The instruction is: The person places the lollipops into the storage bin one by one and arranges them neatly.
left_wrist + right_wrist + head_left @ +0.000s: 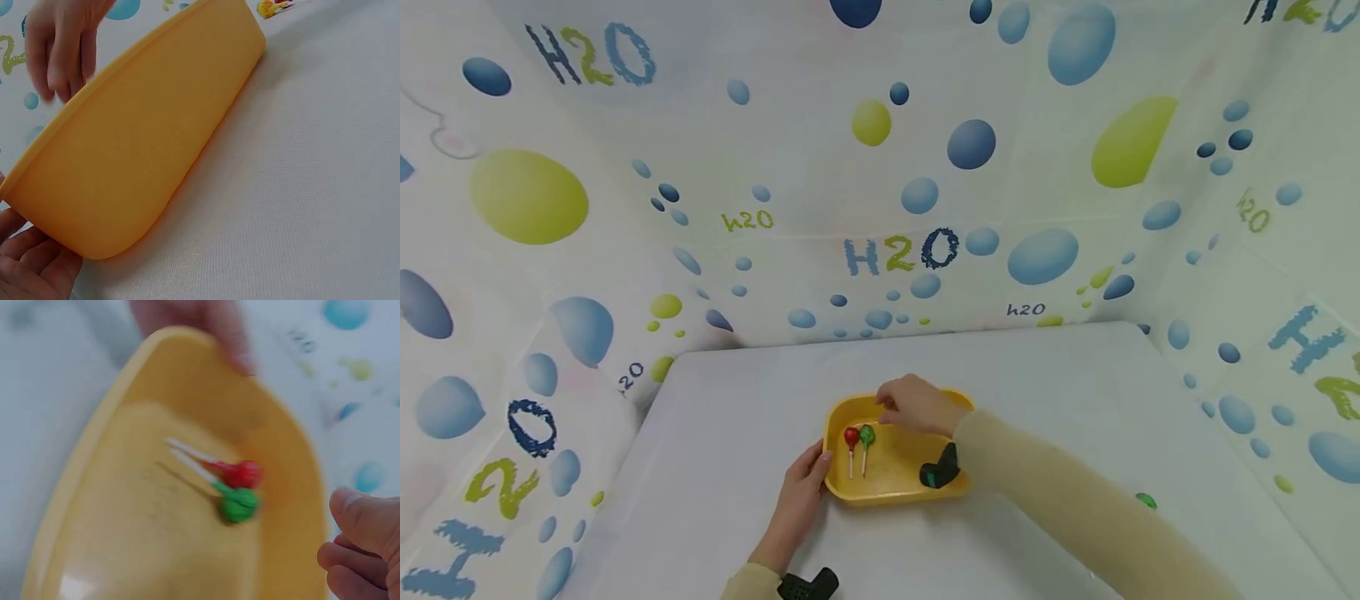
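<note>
Your left hand (805, 487) grips the yellow tray (898, 490); your relaxed right hand (919, 404) hovers near its far edge. Two lollipops (852, 437) inside leave room rightward.

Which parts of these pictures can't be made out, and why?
Head view: the yellow tray's right end, partly covered by the right hand and right sleeve.
Head view: what the green item is; it is small, and the sleeve covers part of it.
Left wrist view: the tray's inside, hidden by its wall.
Left wrist view: the red item, cut off by the top edge.
Right wrist view: the left hand, blurred and cut off at the top.
</note>
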Demonstrator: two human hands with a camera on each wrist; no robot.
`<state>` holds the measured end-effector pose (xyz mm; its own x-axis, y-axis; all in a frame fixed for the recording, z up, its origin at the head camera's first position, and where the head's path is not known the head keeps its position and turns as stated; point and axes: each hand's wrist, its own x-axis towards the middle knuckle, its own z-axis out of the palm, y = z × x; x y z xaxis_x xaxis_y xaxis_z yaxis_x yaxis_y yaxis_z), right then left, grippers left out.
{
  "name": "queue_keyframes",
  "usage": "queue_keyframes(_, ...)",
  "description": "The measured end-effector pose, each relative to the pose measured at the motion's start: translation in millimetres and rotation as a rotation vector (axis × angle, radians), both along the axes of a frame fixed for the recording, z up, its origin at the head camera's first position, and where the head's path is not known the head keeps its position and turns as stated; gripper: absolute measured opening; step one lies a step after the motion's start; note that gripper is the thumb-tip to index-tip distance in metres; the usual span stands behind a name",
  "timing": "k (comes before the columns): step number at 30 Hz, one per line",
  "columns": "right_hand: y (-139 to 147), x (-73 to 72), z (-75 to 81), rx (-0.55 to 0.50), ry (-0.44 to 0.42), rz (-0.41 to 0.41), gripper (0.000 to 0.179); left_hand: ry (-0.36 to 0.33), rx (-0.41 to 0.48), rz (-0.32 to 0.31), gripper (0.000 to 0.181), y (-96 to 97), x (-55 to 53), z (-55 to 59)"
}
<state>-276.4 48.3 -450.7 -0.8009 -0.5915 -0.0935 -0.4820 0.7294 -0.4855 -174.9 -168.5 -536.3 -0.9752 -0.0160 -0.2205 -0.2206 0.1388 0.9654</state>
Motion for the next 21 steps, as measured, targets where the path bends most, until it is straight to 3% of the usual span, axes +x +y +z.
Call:
queue_keyframes(4, 59, -0.3, 30.1, -0.130, 0.006, -0.133, 0.027, -0.010, -0.018, 0.002, 0.052, -0.8, -3.3, -0.8)
queue_keyframes(8, 141, -0.5, 34.2, -0.170, 0.063, -0.299, 0.027, -0.014, -0.025, 0.003, 0.052, 0.1, -5.9, -0.5)
queue_keyframes(10, 182, 5.1, 27.0, -0.154, 0.072, -0.357, 0.028, -0.012, -0.021, 0.001, 0.052, 1.2, -6.4, -0.1)
queue_keyframes(14, 239, 27.9, 2.2, -0.116, -0.011, -0.421, 0.030, -0.016, -0.009, 0.006, 0.052, 2.7, -7.1, 0.7)
queue_keyframes(21, 259, 62.0, -42.5, -0.088, -0.172, -0.407, 0.029, -0.031, 0.030, 0.006, 0.053, 5.7, -8.7, 0.9)
